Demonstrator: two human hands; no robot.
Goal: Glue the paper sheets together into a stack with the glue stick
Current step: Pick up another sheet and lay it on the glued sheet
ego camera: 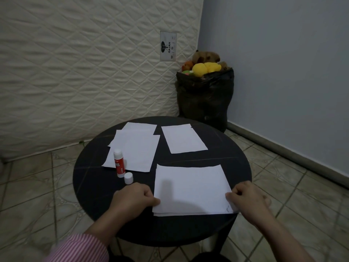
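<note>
Head view: your left hand (135, 198) and right hand (247, 198), fingers curled, pinch opposite lower corners of the paper stack (190, 190) at lower center of the round black table (90, 186). Glue stick (119, 163), uncapped, lies left of center on the loose sheets (136, 148); its cap (128, 178) stands just below. One single sheet (182, 138) sits upper center.
</note>
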